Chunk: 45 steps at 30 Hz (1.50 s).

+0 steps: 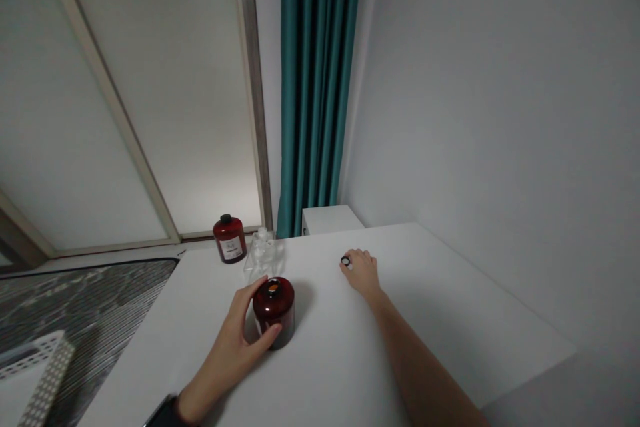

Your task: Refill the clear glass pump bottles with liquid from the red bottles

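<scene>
Near the middle of the white table (320, 373), my left hand (239, 340) is wrapped round a dark red glass bottle (275, 307). The bottle stands upright and its neck is uncapped, with an orange tint inside the opening. Farther right, my right hand (363, 271) is closed on a small black round cap (345, 260), its pale inner side facing me. The cap is at or just above the tabletop; I cannot tell which. Beyond the left hand are clear glass bottles (263, 250) and a second red bottle (230, 240) with a black cap and white label.
A wall (490, 147) borders the table on the right. Behind it are a small white cabinet (333, 219) and a green curtain (320, 80). Frosted sliding doors (200, 113) stand at the back left. A white perforated basket (47, 373) is at lower left, beside a grey rug (100, 300).
</scene>
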Tool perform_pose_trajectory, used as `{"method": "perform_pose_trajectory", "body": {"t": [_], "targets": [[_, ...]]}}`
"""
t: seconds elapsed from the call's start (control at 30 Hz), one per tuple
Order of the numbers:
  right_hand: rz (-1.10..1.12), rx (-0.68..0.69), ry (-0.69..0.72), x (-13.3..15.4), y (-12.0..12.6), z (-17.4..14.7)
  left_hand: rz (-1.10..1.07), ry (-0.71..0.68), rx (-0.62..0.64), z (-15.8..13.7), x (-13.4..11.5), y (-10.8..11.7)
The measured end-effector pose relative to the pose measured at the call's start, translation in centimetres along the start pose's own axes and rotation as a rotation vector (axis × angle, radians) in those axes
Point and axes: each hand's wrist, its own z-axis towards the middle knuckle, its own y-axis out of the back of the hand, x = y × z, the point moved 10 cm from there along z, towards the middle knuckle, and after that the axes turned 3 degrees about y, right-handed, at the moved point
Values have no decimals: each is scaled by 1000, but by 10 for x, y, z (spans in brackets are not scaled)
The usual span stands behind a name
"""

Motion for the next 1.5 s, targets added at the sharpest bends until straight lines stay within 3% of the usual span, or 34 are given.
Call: {"method": "perform_pose_trajectory", "body": {"t": [0.27, 0.63, 0.73, 0.9, 1.0, 1.1, 1.2, 1.37, 1.43, 1.5], "targets": [[77, -92, 142, 26, 16, 3, -19, 19, 8, -1, 2, -2], [194, -194, 186, 35, 31, 0, -19, 3, 10, -1, -1, -1], [264, -203, 242, 56, 39, -7, -30, 8, 21, 0, -5, 1], [404, -135, 466, 121, 54, -37, -78, 15, 28, -2, -7, 1], [511, -90, 534, 146, 58, -52, -113, 4, 24, -3, -7, 0], [644, -76, 492, 147, 56, -55, -137, 6, 38, -4, -6, -1], [835, -73, 343, 133, 50, -49, -152, 21, 52, -4, -7, -1], [1393, 85, 61, 128, 33, -47, -162, 6, 58, -4, -8, 0], [1540, 155, 10, 135, 29, -50, -168, -2, 56, -4, -7, 0], [1562, 138, 6, 139, 31, -53, -173, -6, 53, -4, -6, -1]]}}
